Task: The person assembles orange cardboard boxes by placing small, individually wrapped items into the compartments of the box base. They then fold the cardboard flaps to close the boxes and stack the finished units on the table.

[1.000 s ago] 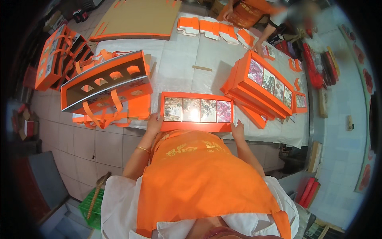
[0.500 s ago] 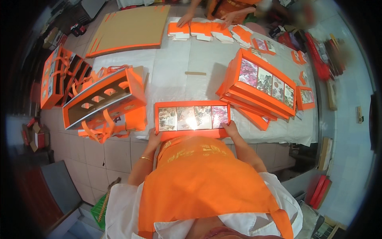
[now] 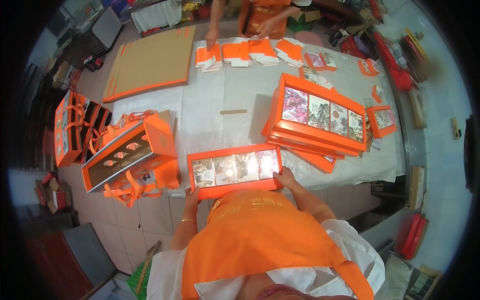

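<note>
A long orange gift box (image 3: 235, 169) with four landscape picture panels lies before me at the table's near edge, close against my apron. My left hand (image 3: 192, 195) grips its near left corner, the fingers partly hidden by the box. My right hand (image 3: 284, 178) holds the right end, with the thumb on the rim. Glare falls on the panels. To the right, similar boxes are stacked (image 3: 320, 115), their picture panels facing up. On the left stands an orange carrier box (image 3: 132, 150) with cut-out holes and ribbon handles.
Across the table (image 3: 210, 120) a co-worker's hand (image 3: 212, 38) touches folded orange-and-white cartons (image 3: 235, 51). A large brown board (image 3: 150, 62) with orange edges lies at the far left. A short strip (image 3: 234, 112) lies mid-table. Small picture boxes (image 3: 320, 61) sit at the far right.
The box in my hands has turned slightly, its right end now farther from me than its left. The whole view has shifted, showing more of the far side. The co-worker's hand has moved left over the cartons.
</note>
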Demonstrator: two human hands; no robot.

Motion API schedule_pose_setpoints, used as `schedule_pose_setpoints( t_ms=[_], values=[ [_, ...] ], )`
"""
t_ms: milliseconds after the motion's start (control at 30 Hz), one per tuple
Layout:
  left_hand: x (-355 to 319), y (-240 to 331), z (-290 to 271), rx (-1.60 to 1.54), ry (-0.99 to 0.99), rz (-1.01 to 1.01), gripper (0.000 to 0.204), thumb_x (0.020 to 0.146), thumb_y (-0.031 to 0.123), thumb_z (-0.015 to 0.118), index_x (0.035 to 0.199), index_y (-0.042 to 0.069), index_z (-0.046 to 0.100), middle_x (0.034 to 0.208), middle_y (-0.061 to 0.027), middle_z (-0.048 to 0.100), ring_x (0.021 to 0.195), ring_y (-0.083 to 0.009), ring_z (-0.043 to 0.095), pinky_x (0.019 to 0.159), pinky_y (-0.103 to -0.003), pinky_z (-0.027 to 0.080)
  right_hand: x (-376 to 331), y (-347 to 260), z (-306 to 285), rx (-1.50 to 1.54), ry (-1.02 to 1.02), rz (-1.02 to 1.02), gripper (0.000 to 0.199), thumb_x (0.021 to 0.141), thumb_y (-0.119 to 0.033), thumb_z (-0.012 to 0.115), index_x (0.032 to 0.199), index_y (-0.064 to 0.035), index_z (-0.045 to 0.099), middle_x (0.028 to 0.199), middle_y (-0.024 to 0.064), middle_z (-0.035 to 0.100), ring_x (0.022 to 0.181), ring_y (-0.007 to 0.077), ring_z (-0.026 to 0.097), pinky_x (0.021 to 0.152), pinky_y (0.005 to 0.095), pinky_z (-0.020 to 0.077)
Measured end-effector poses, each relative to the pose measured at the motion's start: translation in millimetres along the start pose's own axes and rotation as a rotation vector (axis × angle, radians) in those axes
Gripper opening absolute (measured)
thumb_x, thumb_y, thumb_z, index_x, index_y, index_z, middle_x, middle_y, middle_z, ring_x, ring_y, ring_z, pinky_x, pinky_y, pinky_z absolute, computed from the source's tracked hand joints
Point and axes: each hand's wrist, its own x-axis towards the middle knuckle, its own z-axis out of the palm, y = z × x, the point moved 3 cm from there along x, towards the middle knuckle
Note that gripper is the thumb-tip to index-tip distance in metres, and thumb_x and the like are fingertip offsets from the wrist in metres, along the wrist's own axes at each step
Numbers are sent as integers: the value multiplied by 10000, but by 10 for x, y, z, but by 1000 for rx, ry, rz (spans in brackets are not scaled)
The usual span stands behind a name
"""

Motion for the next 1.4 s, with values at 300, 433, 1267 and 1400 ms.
schedule_pose_setpoints(
  t_ms=[300, 433, 1267, 1400],
  values=[
    [-37, 27, 8, 44, 16, 5, 620, 900, 425, 678, 1358, 133, 380, 1134, -55, 601, 923, -174, 581, 686, -355, 485, 104, 116, 26, -43, -100, 4, 564, 795, -499, 704, 995, 23, 624, 1037, 241, 624, 998, 382, 608, 884, 449, 507],
    [67, -29, -30, 78, -5, 12, 608, 896, 439, 673, 1354, 161, 384, 1174, -55, 577, 933, -192, 580, 691, -373, 489, 146, 160, 69, -28, -151, 12, 588, 813, -501, 693, 1063, 26, 615, 1117, 250, 610, 1071, 377, 585, 934, 434, 486],
    [-788, 2064, 2403, 186, -611, 571, 591, 1026, 462, 453, 1415, 17, 456, 1371, -90, 519, 1219, -202, 528, 995, -336, 431, -341, 2052, -2728, 1242, 843, 18, 549, 1005, -432, 515, 1381, -33, 470, 1302, 92, 584, 1201, 197, 545, 969, 369, 434],
    [-716, 2528, 3349, -25, -775, 443, 663, 1006, 529, 458, 1437, 26, 437, 1433, -101, 500, 1321, -228, 468, 1071, -407, 393, 195, 1499, -3238, 1374, 434, -257, 638, 1014, -436, 501, 1488, -29, 366, 1455, 130, 485, 1325, 223, 461, 1071, 344, 372]
  ],
)
